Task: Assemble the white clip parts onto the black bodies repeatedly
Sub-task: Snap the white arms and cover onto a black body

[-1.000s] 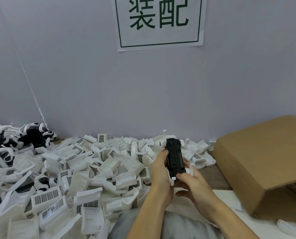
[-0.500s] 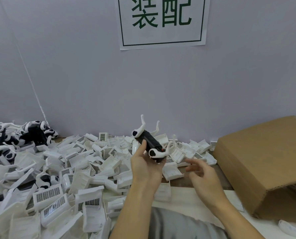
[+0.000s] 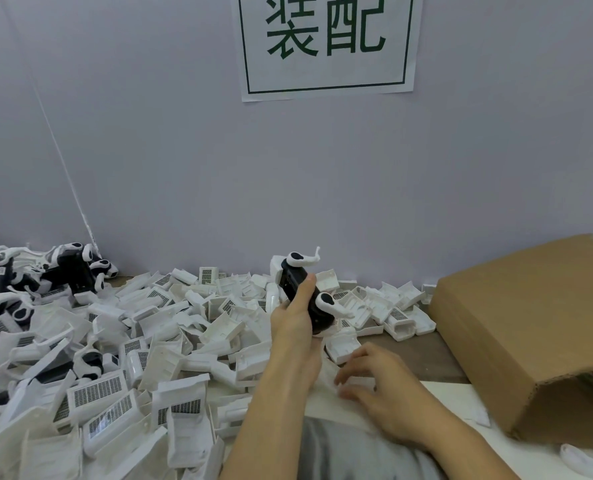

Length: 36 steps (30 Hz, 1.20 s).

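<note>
With the right hand (image 3: 378,393) lowered, fingers loosely spread and holding nothing, onto the tabletop (image 3: 426,362), keep the left hand (image 3: 297,317) wrapped firmly around the raised black body (image 3: 298,282), whose two white clips (image 3: 329,304) appear seated, and likely set it with the finished units (image 3: 70,268) far left.

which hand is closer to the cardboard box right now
Right. The right hand hovers low over the table, just left of the cardboard box. The left hand is farther left and raised, gripping the black body with white clips.
</note>
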Tool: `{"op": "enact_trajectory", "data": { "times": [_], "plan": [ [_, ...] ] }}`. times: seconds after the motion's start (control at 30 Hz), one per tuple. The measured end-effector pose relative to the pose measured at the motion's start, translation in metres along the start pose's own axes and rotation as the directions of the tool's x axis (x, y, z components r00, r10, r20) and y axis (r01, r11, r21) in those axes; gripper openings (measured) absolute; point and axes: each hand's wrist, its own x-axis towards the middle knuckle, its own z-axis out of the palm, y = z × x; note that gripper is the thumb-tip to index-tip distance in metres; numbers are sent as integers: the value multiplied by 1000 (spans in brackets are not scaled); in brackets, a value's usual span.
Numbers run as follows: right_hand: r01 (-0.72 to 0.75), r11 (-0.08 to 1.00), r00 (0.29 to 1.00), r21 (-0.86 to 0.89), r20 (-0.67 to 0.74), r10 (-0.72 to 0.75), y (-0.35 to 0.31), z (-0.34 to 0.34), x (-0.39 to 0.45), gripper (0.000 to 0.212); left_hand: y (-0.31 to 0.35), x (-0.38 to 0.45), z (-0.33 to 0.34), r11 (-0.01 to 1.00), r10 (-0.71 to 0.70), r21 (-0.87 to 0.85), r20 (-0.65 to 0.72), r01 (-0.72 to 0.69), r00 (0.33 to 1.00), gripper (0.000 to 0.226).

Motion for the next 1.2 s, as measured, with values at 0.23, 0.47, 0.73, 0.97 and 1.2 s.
{"op": "enact_trajectory", "data": {
  "times": [0.23,0.47,0.73,0.97,1.2],
  "plan": [
    [-27,960,869,280,-467,161,15,-5,6,29,-4,-2,-3,948,121,297,-19,-110,992,24],
    [5,511,730,860,-352,586,25,-16,10,25,-19,-9,4,812,84,575,54,-100,995,26],
    [135,521,731,842,-440,521,24,-20,11,18,-39,-10,5,748,38,653,135,-118,990,17],
    [134,701,797,701,-496,344,17,-15,9,18,-44,-16,9,812,-64,576,253,-97,965,22],
    [50,834,724,549,-595,349,19,-12,10,13,-49,-17,7,786,-14,593,302,-176,953,26]
  ]
}}
